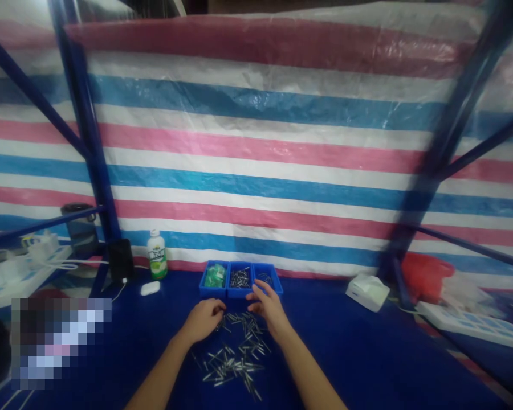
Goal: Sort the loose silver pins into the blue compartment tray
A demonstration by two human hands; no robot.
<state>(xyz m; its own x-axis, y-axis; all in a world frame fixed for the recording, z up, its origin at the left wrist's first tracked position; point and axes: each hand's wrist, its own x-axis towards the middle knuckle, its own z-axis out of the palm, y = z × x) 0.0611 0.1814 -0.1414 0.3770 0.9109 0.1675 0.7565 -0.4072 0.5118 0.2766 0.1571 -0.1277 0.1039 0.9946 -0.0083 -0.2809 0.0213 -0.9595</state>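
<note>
Metal pins — slim, silvery, scattered.

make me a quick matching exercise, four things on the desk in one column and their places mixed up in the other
Things
1. white bottle
2. green plastic
3. loose metal pins
4. tissue box

Places
A. scattered on the blue desk, nearer the person than the trays
B. to the right of the trays
C. standing upright, left of the trays
D. inside the leftmost tray

Pairs: 1-C, 2-D, 3-A, 4-B
</note>
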